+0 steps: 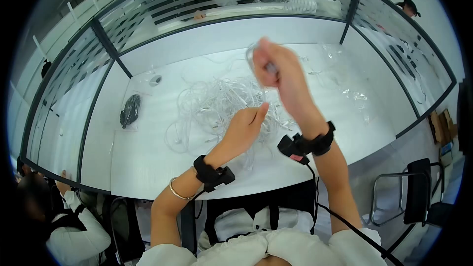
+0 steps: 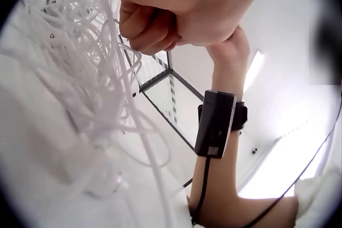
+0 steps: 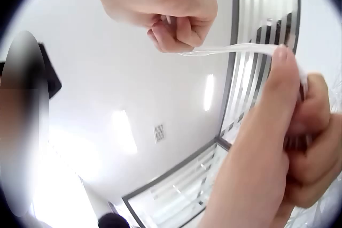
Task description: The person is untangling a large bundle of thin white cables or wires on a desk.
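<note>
A tangled pile of white cables (image 1: 212, 101) lies in the middle of the white table (image 1: 148, 167). Over its near side, my left hand (image 1: 240, 130) grips a white cable (image 3: 243, 48), thumb uppermost. My right hand (image 1: 286, 76), blurred in the head view, is raised higher and farther forward, fingers curled around the same cable. In the right wrist view the cable runs stretched between both fists. The left wrist view shows the left hand (image 2: 181, 3) curled beside the tangle, with loops hanging close to its fingers.
A black bundle in a clear bag (image 1: 130, 111) and a small grey ring-shaped roll (image 1: 155, 80) lie at the left. Clear plastic wrappers (image 1: 357, 98) are at the right. Partitions with glass tops (image 1: 226, 2) enclose the table; a chair (image 1: 416, 192) stands at the right.
</note>
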Available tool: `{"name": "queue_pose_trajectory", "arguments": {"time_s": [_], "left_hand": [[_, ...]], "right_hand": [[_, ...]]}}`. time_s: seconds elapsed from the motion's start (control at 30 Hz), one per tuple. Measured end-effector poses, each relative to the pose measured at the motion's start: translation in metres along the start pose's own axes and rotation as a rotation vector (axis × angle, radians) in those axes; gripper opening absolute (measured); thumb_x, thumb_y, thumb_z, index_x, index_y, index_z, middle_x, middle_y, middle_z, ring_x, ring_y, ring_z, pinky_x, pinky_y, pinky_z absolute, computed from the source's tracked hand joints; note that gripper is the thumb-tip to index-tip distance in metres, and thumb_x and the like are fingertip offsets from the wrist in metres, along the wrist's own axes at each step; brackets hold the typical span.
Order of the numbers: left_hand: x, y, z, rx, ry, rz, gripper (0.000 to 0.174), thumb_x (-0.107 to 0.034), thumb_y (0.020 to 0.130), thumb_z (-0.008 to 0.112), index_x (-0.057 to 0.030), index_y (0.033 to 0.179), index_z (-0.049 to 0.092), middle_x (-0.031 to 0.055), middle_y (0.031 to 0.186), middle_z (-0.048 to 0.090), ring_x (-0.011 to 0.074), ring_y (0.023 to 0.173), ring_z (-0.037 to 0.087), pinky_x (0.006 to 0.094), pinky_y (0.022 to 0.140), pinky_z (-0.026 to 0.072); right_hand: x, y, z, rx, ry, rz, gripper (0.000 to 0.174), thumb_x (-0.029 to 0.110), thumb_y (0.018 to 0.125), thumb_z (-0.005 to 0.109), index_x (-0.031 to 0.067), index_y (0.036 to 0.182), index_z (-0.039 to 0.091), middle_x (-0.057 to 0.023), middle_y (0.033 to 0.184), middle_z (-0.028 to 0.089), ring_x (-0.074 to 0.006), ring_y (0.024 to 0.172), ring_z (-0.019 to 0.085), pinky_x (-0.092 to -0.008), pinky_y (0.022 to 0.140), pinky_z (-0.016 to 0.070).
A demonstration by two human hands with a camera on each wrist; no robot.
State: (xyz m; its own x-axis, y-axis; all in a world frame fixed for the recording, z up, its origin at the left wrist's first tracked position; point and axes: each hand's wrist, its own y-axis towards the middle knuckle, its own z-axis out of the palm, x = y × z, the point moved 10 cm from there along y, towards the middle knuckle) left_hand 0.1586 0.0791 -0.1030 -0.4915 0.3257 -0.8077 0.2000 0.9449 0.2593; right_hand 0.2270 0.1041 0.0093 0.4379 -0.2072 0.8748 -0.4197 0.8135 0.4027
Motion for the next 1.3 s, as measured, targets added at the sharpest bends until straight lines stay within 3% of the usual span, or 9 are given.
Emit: {"name": "queue_pose_trajectory", "arguments": {"time_s": [0.07,0.13,0.23,0.3,0.43,0.6,0.9,1.2,1.3], "left_hand": [[-0.007,-0.008,-0.010,-0.175,-0.191,0.239,0.047,-0.030,0.101,0.043,0.0040,0.070,0.048,0.0193,0.060,0.045,0.0248,0.057,0.042,0.0392,0.056,0.0363],[0.000,0.000,-0.027,-0.206,-0.461,0.083,0.046,-0.032,0.101,0.044,0.0017,0.070,0.049,0.0115,0.059,0.046,0.0210,0.057,0.041,0.0361,0.056,0.0368],[0.021,-0.006,-0.037,-0.409,-0.390,0.261,0.049,-0.039,0.101,0.044,-0.0065,0.065,0.047,-0.0034,0.059,0.038,0.0090,0.058,0.038,0.0273,0.056,0.0343],[0.012,-0.003,-0.054,-0.242,-0.487,-0.066,0.050,-0.042,0.101,0.044,-0.0090,0.063,0.046,-0.0047,0.060,0.034,0.0062,0.058,0.037,0.0253,0.055,0.0329],[0.012,-0.001,-0.063,-0.184,-0.591,-0.047,0.053,-0.044,0.101,0.042,-0.0125,0.059,0.039,-0.0070,0.055,0.029,0.0052,0.049,0.025,0.0251,0.046,0.0200],[0.001,-0.007,-0.052,-0.100,-0.560,-0.116,0.048,-0.039,0.102,0.041,-0.0114,0.062,0.037,-0.0068,0.056,0.029,0.0045,0.050,0.023,0.0247,0.046,0.0180],[-0.005,-0.014,-0.037,0.058,-0.612,-0.013,0.042,-0.040,0.098,0.042,-0.0101,0.069,0.043,-0.0061,0.060,0.030,0.0052,0.053,0.022,0.0252,0.047,0.0173],[0.035,-0.020,-0.050,-0.325,-0.707,-0.290,0.042,-0.046,0.092,0.044,-0.0160,0.064,0.046,-0.0072,0.058,0.041,0.0042,0.050,0.028,0.0232,0.047,0.0169],[0.041,-0.022,-0.052,-0.412,-0.766,-0.347,0.037,-0.038,0.092,0.040,-0.0150,0.062,0.038,-0.0070,0.051,0.029,0.0056,0.047,0.022,0.0258,0.047,0.0156]], "right_hand": [[-0.013,-0.011,0.041,0.093,-0.192,-0.043,0.035,0.032,0.099,0.047,0.0083,0.073,0.048,0.0014,0.059,0.042,-0.0090,0.050,0.037,-0.0243,0.049,0.0288],[-0.023,-0.025,0.065,0.198,-0.457,-0.215,0.033,0.030,0.099,0.047,0.0053,0.078,0.053,-0.0049,0.058,0.045,-0.0172,0.049,0.043,-0.0286,0.050,0.0343],[-0.030,-0.046,0.083,0.309,-0.766,-0.375,0.030,0.028,0.099,0.046,0.0031,0.085,0.056,-0.0127,0.060,0.048,-0.0272,0.050,0.047,-0.0332,0.052,0.0379],[-0.027,-0.050,0.071,0.306,-0.771,-0.264,0.029,0.026,0.099,0.045,0.0021,0.088,0.058,-0.0166,0.063,0.050,-0.0322,0.053,0.048,-0.0346,0.052,0.0385],[-0.026,-0.040,0.043,0.290,-0.677,-0.017,0.027,0.025,0.098,0.045,0.0035,0.095,0.061,-0.0147,0.073,0.063,-0.0315,0.068,0.061,-0.0383,0.063,0.0456],[-0.047,-0.032,0.019,0.265,-0.660,0.062,0.033,0.028,0.099,0.045,0.0009,0.091,0.062,-0.0101,0.066,0.057,-0.0198,0.057,0.046,-0.0305,0.058,0.0400],[-0.049,-0.037,0.012,0.236,-0.804,-0.053,0.026,0.025,0.098,0.046,0.0046,0.085,0.056,-0.0120,0.067,0.059,-0.0302,0.059,0.054,-0.0363,0.055,0.0416],[-0.051,-0.050,0.031,0.300,-1.121,-0.264,0.021,0.025,0.097,0.049,0.0072,0.089,0.056,-0.0108,0.064,0.060,-0.0315,0.056,0.057,-0.0387,0.051,0.0424],[-0.045,-0.050,0.032,0.289,-1.094,-0.276,0.020,0.025,0.097,0.049,0.0078,0.090,0.058,-0.0110,0.061,0.059,-0.0317,0.054,0.056,-0.0393,0.049,0.0412]]}}
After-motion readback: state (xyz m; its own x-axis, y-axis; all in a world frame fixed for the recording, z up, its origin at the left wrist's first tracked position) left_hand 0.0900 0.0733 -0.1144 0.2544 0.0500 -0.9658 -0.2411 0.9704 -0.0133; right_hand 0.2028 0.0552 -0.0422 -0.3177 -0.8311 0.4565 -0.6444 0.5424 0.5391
